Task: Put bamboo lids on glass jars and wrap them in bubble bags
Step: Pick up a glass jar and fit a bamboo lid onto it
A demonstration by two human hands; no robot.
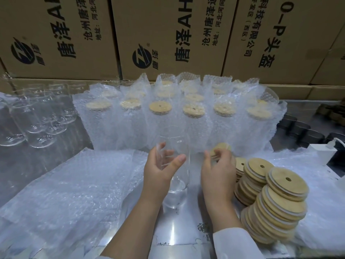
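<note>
A white sleeve (235, 243) covers the right forearm at the near edge. The left hand (160, 171) curls its fingers and thumb around a tall clear glass jar (175, 137), which is upright and has no lid on its open mouth. Just to its right, the right hand (218, 174) pinches a round pale bamboo lid (222, 147) by the edge, level with the jar's upper half and apart from it. Right of that hand lean stacks of round bamboo lids with centre holes (276, 200). Left of the left hand lies a flat pile of clear bubble bags (61, 187) on the shiny metal table (173, 227). Beyond both hands stand rows of lidded jars in bubble bags (194, 116). Further left are bare clear glass jars (37, 118). Brown printed cardboard boxes (164, 34) form the back wall.
</note>
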